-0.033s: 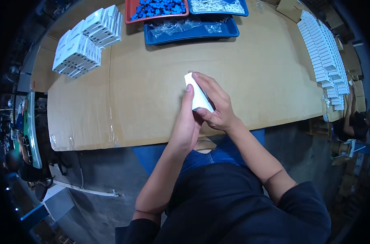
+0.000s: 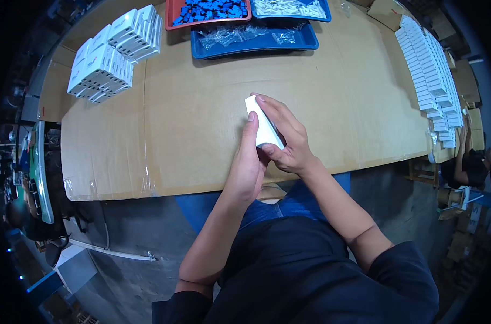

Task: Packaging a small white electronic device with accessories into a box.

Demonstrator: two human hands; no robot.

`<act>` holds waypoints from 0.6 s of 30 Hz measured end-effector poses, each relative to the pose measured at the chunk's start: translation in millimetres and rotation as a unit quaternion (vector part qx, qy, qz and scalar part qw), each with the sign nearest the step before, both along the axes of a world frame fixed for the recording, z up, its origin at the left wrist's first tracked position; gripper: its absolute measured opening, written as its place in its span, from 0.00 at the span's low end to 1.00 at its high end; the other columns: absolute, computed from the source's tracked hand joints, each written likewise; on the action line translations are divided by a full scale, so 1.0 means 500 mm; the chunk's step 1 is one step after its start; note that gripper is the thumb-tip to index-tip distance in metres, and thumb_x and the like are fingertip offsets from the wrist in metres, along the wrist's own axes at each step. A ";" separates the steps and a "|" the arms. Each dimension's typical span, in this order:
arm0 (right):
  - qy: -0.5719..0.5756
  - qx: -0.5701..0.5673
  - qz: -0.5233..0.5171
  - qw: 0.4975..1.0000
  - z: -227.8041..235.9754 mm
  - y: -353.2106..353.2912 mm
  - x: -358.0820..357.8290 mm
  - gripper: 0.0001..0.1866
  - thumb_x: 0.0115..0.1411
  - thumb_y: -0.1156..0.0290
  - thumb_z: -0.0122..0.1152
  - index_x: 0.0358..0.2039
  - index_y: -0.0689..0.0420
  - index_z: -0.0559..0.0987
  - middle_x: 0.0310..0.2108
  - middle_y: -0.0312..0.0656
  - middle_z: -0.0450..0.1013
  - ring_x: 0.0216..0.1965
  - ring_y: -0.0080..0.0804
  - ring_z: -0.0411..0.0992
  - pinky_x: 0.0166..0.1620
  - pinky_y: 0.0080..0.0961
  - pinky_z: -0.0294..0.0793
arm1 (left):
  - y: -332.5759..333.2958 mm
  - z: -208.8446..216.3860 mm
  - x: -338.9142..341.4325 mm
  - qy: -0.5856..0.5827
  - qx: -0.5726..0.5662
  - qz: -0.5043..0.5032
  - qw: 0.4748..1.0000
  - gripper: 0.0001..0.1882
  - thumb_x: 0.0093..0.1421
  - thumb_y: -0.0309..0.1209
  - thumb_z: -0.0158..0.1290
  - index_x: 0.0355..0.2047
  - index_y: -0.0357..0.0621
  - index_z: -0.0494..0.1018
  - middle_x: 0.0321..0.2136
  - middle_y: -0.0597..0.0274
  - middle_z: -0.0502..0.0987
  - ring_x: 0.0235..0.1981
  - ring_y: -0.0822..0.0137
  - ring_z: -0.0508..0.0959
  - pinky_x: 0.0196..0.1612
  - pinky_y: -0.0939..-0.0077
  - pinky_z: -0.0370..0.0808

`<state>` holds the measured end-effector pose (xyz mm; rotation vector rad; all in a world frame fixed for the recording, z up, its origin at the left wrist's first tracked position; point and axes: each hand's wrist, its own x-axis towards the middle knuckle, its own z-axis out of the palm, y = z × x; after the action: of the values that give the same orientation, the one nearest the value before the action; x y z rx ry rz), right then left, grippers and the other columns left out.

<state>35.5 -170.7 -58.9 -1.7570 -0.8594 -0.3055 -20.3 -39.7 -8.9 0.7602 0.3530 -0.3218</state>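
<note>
Between both hands, over the near middle of the cardboard-covered table, is a small white box [image 2: 266,128], tilted with its narrow plain side facing up. My left hand [image 2: 247,156] grips it from the left, thumb pressed along its edge. From the right, my right hand [image 2: 290,137] wraps round it, fingertips at its far end and thumb at its near corner. The box's underside and the left fingers are hidden by the hands.
White boxes [image 2: 102,67] are stacked at the far left, and long rows of similar boxes [image 2: 426,75] stand at the right. At the back are a red tray [image 2: 169,20] of blue pieces, a blue tray [image 2: 327,16] of white pieces and another blue tray [image 2: 256,52] with clear bags. Other people sit beyond both sides.
</note>
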 end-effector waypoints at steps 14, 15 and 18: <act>-0.043 0.031 0.023 0.998 -0.042 0.077 0.047 0.46 0.70 0.37 0.49 0.61 0.77 0.73 0.59 0.70 0.69 0.58 0.62 0.73 0.59 0.45 0.75 | 0.050 -0.053 0.021 -0.041 0.086 0.021 0.995 0.34 0.77 0.55 0.38 0.67 0.39 0.62 0.56 0.58 0.72 0.58 0.68 0.73 0.62 0.69 0.70; -0.038 0.037 0.023 0.998 -0.039 0.081 0.041 0.46 0.71 0.38 0.47 0.61 0.77 0.73 0.59 0.70 0.69 0.58 0.61 0.73 0.59 0.45 0.75 | 0.051 -0.056 0.016 -0.026 0.098 0.016 0.995 0.35 0.77 0.56 0.39 0.68 0.38 0.62 0.57 0.57 0.71 0.58 0.67 0.73 0.63 0.69 0.70; -0.032 0.041 0.020 0.998 -0.033 0.082 0.038 0.46 0.72 0.38 0.46 0.61 0.77 0.73 0.59 0.70 0.69 0.58 0.61 0.73 0.59 0.45 0.74 | 0.051 -0.047 0.017 -0.037 0.105 0.011 0.994 0.36 0.76 0.57 0.40 0.68 0.38 0.62 0.57 0.56 0.71 0.59 0.67 0.72 0.63 0.69 0.69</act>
<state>54.3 -129.9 -75.4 -1.6598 -0.9152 -0.3667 -11.8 -14.3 -32.5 0.9716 0.3285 -0.2367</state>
